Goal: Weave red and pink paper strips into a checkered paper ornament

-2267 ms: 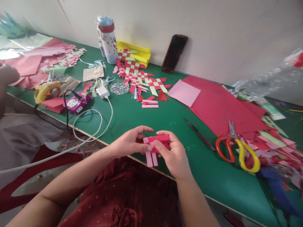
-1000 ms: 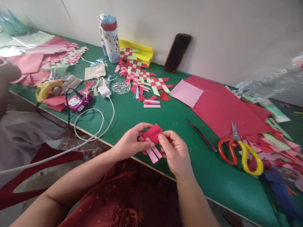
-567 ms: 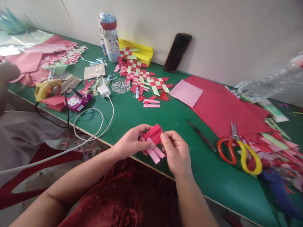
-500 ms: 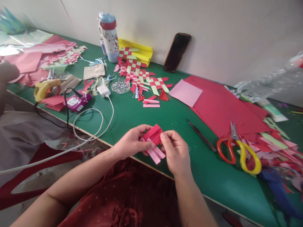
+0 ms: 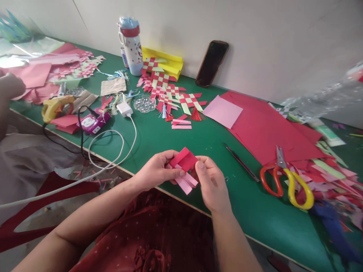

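Level earlier, the paper weave [image 5: 183,161] now sits aslant over the near edge of the surface [image 5: 204,140], its pink strips [image 5: 185,183] running down-right toward the person. The left hand [image 5: 154,173] and right hand [image 5: 212,186] both pinch it with closed fingers, seemingly lifted clear.

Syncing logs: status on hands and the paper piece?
Left hand and right hand both pinch the weave. Held over the table edge. Pen and scissors lie apart, to its right.

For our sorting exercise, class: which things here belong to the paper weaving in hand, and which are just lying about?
In hand: woven red and pink strips, held by left hand and right hand.
Lying about: scissors, pen, phone, water bottle, glue gun.
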Action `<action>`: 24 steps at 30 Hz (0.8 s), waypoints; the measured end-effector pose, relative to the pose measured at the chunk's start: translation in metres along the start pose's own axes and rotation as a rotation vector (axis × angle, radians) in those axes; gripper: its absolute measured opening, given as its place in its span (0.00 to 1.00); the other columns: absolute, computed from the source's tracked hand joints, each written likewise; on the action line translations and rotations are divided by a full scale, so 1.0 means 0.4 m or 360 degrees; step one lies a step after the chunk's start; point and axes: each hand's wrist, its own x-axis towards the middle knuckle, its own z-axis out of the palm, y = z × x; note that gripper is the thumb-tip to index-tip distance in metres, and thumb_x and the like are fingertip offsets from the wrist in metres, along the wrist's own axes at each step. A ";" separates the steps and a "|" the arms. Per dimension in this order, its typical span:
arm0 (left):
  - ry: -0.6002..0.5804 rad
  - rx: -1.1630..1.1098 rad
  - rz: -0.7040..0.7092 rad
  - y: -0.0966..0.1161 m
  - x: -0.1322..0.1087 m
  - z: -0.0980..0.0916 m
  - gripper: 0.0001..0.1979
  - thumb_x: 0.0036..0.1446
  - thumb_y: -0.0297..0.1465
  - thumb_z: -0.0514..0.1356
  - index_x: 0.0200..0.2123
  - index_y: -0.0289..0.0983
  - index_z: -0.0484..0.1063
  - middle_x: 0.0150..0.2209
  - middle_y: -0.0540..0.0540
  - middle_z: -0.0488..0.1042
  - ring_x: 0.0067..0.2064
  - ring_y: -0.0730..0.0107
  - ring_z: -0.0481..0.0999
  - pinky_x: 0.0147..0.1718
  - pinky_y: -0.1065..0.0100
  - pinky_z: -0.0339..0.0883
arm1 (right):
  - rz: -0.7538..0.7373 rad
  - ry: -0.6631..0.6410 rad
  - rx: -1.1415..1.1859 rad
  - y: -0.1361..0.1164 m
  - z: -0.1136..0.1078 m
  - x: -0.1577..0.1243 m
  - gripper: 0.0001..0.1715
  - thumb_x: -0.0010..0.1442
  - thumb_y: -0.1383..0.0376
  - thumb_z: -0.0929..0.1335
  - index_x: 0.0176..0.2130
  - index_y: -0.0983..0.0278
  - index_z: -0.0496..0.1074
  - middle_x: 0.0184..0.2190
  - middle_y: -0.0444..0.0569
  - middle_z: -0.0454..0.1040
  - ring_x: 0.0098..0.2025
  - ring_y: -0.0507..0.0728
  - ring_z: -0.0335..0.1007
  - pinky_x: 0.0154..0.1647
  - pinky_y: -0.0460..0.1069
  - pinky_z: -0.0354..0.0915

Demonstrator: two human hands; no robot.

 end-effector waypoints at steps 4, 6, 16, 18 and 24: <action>0.0114 0.0076 0.0100 0.002 0.004 -0.012 0.18 0.53 0.35 0.70 0.43 0.34 0.70 0.29 0.53 0.72 0.28 0.79 0.73 0.27 0.77 0.70 | 0.0248 -0.0378 0.0025 -0.008 0.000 -0.011 0.27 0.54 0.44 0.71 0.41 0.63 0.70 0.29 0.44 0.73 0.24 0.49 0.63 0.22 0.44 0.63; 0.0146 0.0138 0.0122 0.002 0.006 -0.017 0.17 0.54 0.35 0.69 0.43 0.34 0.70 0.29 0.54 0.71 0.27 0.79 0.72 0.27 0.77 0.70 | 0.0345 -0.0412 -0.0013 -0.012 0.003 -0.016 0.22 0.55 0.48 0.72 0.36 0.63 0.70 0.26 0.43 0.72 0.23 0.48 0.62 0.22 0.44 0.62; 0.0061 0.0266 0.0091 0.016 0.001 -0.027 0.23 0.51 0.35 0.71 0.47 0.35 0.67 0.31 0.52 0.74 0.29 0.77 0.74 0.28 0.75 0.72 | 0.0365 -0.0348 0.0148 -0.006 0.016 -0.015 0.18 0.56 0.52 0.72 0.30 0.64 0.70 0.23 0.41 0.71 0.20 0.46 0.61 0.20 0.43 0.59; 0.0045 0.0247 0.0085 0.015 0.000 -0.029 0.24 0.50 0.33 0.72 0.47 0.35 0.67 0.31 0.52 0.75 0.30 0.77 0.75 0.28 0.75 0.72 | 0.0363 -0.0357 0.0156 -0.007 0.017 -0.015 0.18 0.55 0.52 0.73 0.30 0.64 0.70 0.23 0.41 0.71 0.20 0.46 0.61 0.20 0.43 0.59; 0.0082 0.0207 0.0078 0.014 0.000 -0.027 0.24 0.51 0.31 0.71 0.48 0.35 0.67 0.31 0.52 0.74 0.30 0.77 0.75 0.29 0.75 0.72 | 0.0373 -0.0364 0.0164 -0.001 0.009 -0.018 0.18 0.55 0.54 0.74 0.31 0.64 0.70 0.23 0.40 0.71 0.20 0.45 0.62 0.21 0.42 0.60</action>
